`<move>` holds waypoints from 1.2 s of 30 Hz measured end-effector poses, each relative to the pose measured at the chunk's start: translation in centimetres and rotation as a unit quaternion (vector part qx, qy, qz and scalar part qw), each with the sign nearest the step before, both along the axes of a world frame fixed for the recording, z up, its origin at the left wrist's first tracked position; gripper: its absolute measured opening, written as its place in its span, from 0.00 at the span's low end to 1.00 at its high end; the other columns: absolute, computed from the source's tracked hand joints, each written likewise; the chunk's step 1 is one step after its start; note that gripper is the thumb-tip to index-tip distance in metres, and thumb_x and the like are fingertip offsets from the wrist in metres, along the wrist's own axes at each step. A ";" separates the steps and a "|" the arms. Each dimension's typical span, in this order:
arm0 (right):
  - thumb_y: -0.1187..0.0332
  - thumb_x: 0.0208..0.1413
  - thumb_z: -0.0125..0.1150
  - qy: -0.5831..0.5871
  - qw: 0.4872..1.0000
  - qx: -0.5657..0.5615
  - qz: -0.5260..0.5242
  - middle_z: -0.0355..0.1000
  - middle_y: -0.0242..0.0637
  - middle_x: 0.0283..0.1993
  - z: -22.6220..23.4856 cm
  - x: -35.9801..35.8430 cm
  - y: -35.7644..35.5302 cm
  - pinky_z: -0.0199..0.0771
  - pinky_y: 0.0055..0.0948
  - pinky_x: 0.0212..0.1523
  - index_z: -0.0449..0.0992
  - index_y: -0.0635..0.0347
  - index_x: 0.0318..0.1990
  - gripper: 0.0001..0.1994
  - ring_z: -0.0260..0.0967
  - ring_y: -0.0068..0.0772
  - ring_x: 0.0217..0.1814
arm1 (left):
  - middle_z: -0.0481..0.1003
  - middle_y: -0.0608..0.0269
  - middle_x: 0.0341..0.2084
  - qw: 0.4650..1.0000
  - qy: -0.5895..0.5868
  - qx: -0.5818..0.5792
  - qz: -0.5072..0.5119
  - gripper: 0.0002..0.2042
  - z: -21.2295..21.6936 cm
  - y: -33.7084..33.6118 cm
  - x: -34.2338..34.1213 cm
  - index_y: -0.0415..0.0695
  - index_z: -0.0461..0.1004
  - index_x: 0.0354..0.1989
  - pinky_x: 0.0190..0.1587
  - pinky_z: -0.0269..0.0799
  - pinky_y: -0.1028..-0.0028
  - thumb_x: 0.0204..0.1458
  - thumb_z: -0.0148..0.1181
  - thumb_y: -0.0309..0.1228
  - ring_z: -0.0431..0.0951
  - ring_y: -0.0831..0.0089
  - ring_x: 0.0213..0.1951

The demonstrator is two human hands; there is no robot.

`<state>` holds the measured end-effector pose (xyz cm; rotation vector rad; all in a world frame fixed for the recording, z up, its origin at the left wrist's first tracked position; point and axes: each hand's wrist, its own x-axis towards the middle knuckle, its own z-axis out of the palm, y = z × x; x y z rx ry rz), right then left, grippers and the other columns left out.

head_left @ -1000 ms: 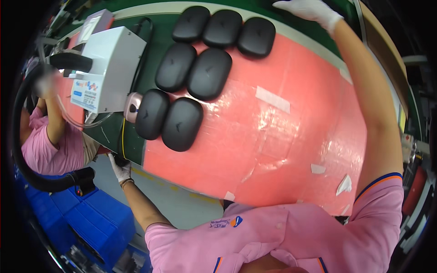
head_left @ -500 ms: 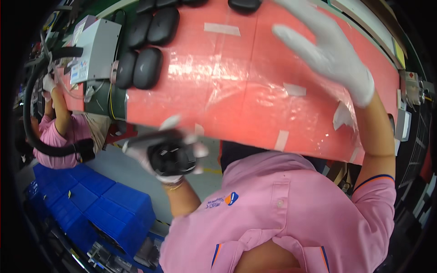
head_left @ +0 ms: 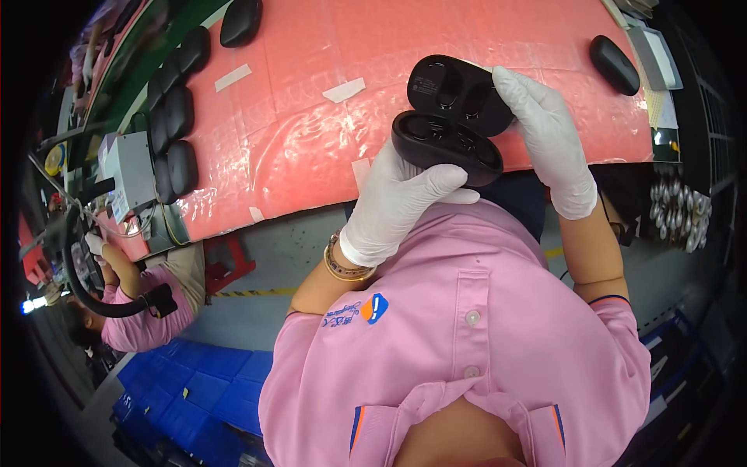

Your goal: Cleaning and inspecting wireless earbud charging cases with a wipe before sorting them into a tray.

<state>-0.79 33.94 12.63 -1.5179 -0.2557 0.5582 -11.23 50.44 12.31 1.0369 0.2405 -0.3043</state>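
Both hands wear white gloves and hold one black hinged case that stands open above the near edge of the pink mat. My left hand grips the case's lower half from below. My right hand holds its raised lid from the right side. Two round hollows show inside the lower half.
Several shut black cases lie in a row along the mat's left side, and one more black case lies at the far right. A grey box machine stands at the left edge. Another person in pink works at left, above blue bins.
My left hand has brought a black case up from below the table edge. My right hand has come down onto it, and the case now stands open between both hands.
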 end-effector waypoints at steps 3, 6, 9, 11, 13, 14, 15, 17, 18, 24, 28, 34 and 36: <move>0.59 0.67 0.46 0.098 0.994 0.038 0.008 0.76 0.37 0.46 -0.3 0.3 -0.2 0.66 0.24 0.55 0.74 0.67 0.54 0.20 0.71 0.25 0.51 | 0.70 0.53 0.49 0.995 0.048 -0.080 0.044 0.26 -0.2 0.1 0.5 0.38 0.59 0.58 0.44 0.82 0.67 0.51 0.62 0.23 0.75 0.64 0.50; 0.59 0.66 0.46 -0.077 0.987 0.082 0.119 0.72 0.44 0.51 -0.3 -1.2 -0.2 0.57 0.35 0.65 0.72 0.69 0.52 0.20 0.65 0.37 0.58 | 0.69 0.53 0.50 0.995 0.032 -0.041 0.088 0.25 -0.8 0.0 0.4 0.39 0.58 0.58 0.45 0.82 0.68 0.52 0.60 0.23 0.75 0.65 0.50; 0.64 0.61 0.57 -0.098 0.987 0.061 0.113 0.71 0.38 0.53 -0.9 -1.9 0.3 0.62 0.29 0.60 0.71 0.65 0.54 0.18 0.67 0.31 0.58 | 0.68 0.56 0.48 0.997 -0.020 -0.008 0.080 0.26 -0.5 -0.2 0.4 0.38 0.56 0.57 0.46 0.80 0.68 0.52 0.62 0.24 0.74 0.68 0.50; 0.65 0.58 0.61 -0.026 0.989 0.072 0.124 0.69 0.38 0.55 -1.1 -1.8 0.6 0.63 0.29 0.59 0.67 0.63 0.56 0.21 0.66 0.31 0.58 | 0.68 0.56 0.49 0.996 -0.032 0.001 0.085 0.27 -1.0 -0.4 0.1 0.38 0.55 0.57 0.47 0.78 0.69 0.51 0.63 0.25 0.73 0.69 0.50; 0.65 0.57 0.61 -0.041 0.991 0.074 0.105 0.69 0.38 0.55 -0.8 -2.3 0.9 0.63 0.29 0.59 0.66 0.63 0.57 0.22 0.66 0.30 0.57 | 0.67 0.56 0.49 0.995 -0.045 0.008 0.086 0.28 -1.2 -0.5 -0.1 0.37 0.55 0.57 0.49 0.77 0.70 0.51 0.64 0.25 0.72 0.71 0.49; 0.65 0.57 0.62 -0.055 0.992 0.076 0.083 0.69 0.38 0.55 -0.6 -2.6 0.9 0.64 0.29 0.58 0.66 0.62 0.58 0.23 0.66 0.30 0.57 | 0.67 0.56 0.49 0.995 -0.055 0.007 0.083 0.29 -1.2 -0.5 -0.1 0.36 0.55 0.58 0.50 0.75 0.71 0.51 0.65 0.25 0.72 0.72 0.50; 0.65 0.57 0.62 -0.056 0.992 0.076 0.082 0.69 0.38 0.55 -0.5 -2.8 0.8 0.64 0.29 0.58 0.66 0.62 0.58 0.23 0.66 0.30 0.57 | 0.67 0.56 0.49 0.995 -0.065 0.005 0.080 0.30 -1.2 -0.5 -0.2 0.36 0.55 0.58 0.51 0.73 0.72 0.50 0.66 0.25 0.72 0.73 0.50; 0.66 0.57 0.61 -0.133 0.985 0.011 0.109 0.69 0.40 0.54 -0.4 -2.6 0.5 0.65 0.29 0.58 0.65 0.63 0.59 0.24 0.67 0.30 0.56 | 0.66 0.56 0.50 0.997 -0.052 -0.005 0.064 0.31 -0.9 -0.4 0.0 0.36 0.54 0.58 0.53 0.72 0.71 0.50 0.66 0.26 0.71 0.72 0.51; 0.66 0.57 0.61 -0.135 0.985 0.010 0.106 0.69 0.40 0.54 -0.2 -2.6 0.4 0.65 0.29 0.58 0.65 0.63 0.59 0.24 0.67 0.30 0.56 | 0.66 0.56 0.51 0.998 -0.036 -0.014 0.050 0.31 -0.8 -0.3 0.1 0.36 0.54 0.59 0.54 0.70 0.70 0.50 0.66 0.27 0.70 0.72 0.52; 0.64 0.56 0.56 -0.221 0.966 -0.058 0.118 0.66 0.46 0.58 -0.9 -2.6 -0.3 0.60 0.34 0.62 0.64 0.69 0.60 0.26 0.63 0.38 0.61 | 0.65 0.58 0.53 0.997 -0.042 0.068 0.012 0.34 -1.5 -0.2 0.1 0.37 0.52 0.61 0.59 0.64 0.67 0.50 0.67 0.28 0.66 0.71 0.56; 0.65 0.56 0.55 -0.310 0.939 -0.058 0.140 0.66 0.47 0.59 -1.1 -2.3 0.0 0.60 0.34 0.63 0.64 0.69 0.59 0.25 0.63 0.38 0.62 | 0.64 0.58 0.54 0.996 -0.053 0.077 0.005 0.35 -1.8 0.4 -0.4 0.38 0.51 0.63 0.59 0.64 0.67 0.49 0.67 0.27 0.67 0.71 0.56; 0.61 0.67 0.36 -0.155 0.980 -0.034 0.120 0.74 0.45 0.47 1.5 -0.2 -0.3 0.70 0.30 0.54 0.71 0.73 0.51 0.23 0.73 0.35 0.49 | 0.66 0.49 0.56 0.994 -0.055 0.005 -0.092 0.41 -1.7 1.3 -0.2 0.36 0.52 0.65 0.60 0.66 0.64 0.50 0.66 0.46 0.69 0.62 0.58; 0.60 0.68 0.36 -0.192 0.970 -0.032 0.145 0.75 0.45 0.46 1.1 -0.1 0.2 0.70 0.29 0.52 0.72 0.73 0.49 0.23 0.74 0.34 0.48 | 0.67 0.40 0.55 0.921 -0.001 -0.382 -0.072 0.49 -2.3 1.0 0.1 0.33 0.52 0.65 0.55 0.72 0.56 0.49 0.47 0.68 0.70 0.51 0.57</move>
